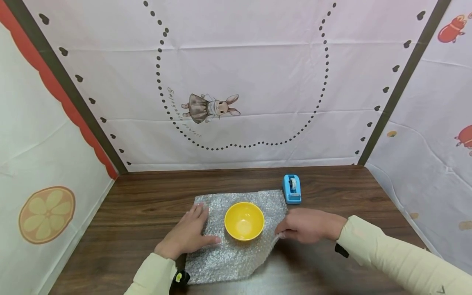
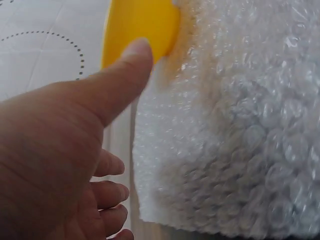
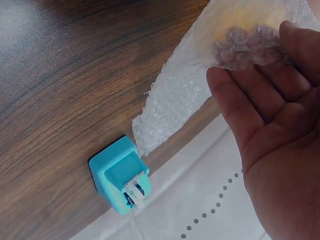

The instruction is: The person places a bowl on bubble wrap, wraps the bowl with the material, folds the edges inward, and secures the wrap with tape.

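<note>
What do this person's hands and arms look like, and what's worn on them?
The left hand and right hand are ungloved. The left sleeve and right sleeve are pale cream; the right one looks creased. A black device with a yellow-green spot sits at the left wrist; a black piece shows by the right cuff.

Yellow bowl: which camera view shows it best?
The head view: the yellow bowl shows whole and unobstructed. Left wrist shows part, overlapped by the left hand and cropped; right wrist, only a yellow tint through the bubble wrap.
</note>
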Demonstrator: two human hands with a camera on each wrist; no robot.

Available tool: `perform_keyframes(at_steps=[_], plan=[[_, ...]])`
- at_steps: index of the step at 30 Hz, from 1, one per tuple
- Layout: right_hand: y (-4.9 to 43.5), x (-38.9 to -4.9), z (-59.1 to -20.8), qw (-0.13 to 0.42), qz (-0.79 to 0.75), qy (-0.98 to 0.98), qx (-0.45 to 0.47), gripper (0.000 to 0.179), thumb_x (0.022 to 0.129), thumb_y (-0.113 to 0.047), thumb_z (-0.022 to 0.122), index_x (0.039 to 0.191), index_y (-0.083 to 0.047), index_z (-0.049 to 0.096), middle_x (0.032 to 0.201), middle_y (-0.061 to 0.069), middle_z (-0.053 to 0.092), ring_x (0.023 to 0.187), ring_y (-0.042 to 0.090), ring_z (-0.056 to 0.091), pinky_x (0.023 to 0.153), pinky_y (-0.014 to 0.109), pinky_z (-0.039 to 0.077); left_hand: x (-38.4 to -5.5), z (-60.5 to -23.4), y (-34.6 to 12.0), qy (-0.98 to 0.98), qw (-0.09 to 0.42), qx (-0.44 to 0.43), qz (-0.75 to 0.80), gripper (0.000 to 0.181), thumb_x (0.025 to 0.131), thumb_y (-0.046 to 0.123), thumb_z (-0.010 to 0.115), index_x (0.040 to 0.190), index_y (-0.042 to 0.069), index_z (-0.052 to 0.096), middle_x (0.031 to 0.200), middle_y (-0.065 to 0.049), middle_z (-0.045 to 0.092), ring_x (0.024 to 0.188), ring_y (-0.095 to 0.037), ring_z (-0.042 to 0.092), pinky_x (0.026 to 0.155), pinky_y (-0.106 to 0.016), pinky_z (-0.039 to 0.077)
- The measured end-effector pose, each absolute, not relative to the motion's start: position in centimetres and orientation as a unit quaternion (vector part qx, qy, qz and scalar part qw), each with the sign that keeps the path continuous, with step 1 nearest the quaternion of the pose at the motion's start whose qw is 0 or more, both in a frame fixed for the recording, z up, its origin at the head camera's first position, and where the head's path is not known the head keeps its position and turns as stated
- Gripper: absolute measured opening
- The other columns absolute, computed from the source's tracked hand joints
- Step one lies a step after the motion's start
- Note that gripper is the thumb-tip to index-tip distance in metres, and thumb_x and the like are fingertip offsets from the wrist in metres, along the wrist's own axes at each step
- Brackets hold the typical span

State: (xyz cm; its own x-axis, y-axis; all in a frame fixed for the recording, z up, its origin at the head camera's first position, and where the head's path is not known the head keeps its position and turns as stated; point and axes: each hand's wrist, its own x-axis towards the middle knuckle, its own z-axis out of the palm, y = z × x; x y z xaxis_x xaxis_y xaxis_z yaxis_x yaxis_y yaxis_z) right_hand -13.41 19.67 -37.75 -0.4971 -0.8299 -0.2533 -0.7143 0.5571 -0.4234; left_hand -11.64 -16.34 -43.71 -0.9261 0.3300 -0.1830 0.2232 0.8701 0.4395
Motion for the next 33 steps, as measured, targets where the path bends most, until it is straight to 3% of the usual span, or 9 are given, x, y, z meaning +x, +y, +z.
perform_keyframes(at_steps=[15, 21, 28, 33], plan=[[19.5, -13.6, -37.4, 0.226, -0.142, 0.856, -0.442, 0.023, 0.105, -0.02, 0.063, 0.122, -0.019, 0.077, 0.109, -0.008, 0.079, 0.08, -0.005, 0.058, 0.085, 0.02, 0.059, -10.6, -42.4, -15.5, 0.969, 0.085, 0.162, 0.167, 0.099, 0.095, 0.064, 0.064, 0.162, -0.001, 0.032, 0.171, -0.027, 0.019, 0.161, -0.046, 0.015, 0.129, -0.064, 0.018], [19.4, -13.8, -37.4, 0.224, -0.14, 0.853, -0.45, 0.02, 0.105, -0.021, 0.064, 0.119, -0.021, 0.078, 0.099, -0.009, 0.078, 0.074, -0.004, 0.054, 0.079, 0.017, 0.057, -10.2, -41.8, -14.9, 0.971, 0.072, 0.167, 0.157, 0.097, 0.097, 0.066, 0.059, 0.161, -0.001, 0.033, 0.172, -0.025, 0.019, 0.161, -0.046, 0.013, 0.128, -0.064, 0.02], [19.3, -14.0, -37.4, 0.218, -0.14, 0.851, -0.457, 0.016, 0.105, -0.022, 0.062, 0.111, -0.022, 0.078, 0.082, -0.014, 0.068, 0.069, -0.003, 0.05, 0.071, 0.015, 0.051, -9.5, -41.1, -13.8, 0.97, 0.064, 0.179, 0.151, 0.101, 0.093, 0.071, 0.059, 0.161, 0.001, 0.034, 0.172, -0.024, 0.021, 0.161, -0.046, 0.015, 0.129, -0.063, 0.02], [19.1, -14.0, -37.4, 0.217, -0.143, 0.849, -0.46, 0.016, 0.106, -0.022, 0.062, 0.11, -0.022, 0.078, 0.079, -0.016, 0.064, 0.069, -0.003, 0.049, 0.071, 0.014, 0.051, -9.2, -40.8, -13.2, 0.967, 0.058, 0.192, 0.157, 0.105, 0.09, 0.072, 0.062, 0.161, 0.0, 0.035, 0.171, -0.025, 0.024, 0.16, -0.047, 0.018, 0.127, -0.065, 0.023]])
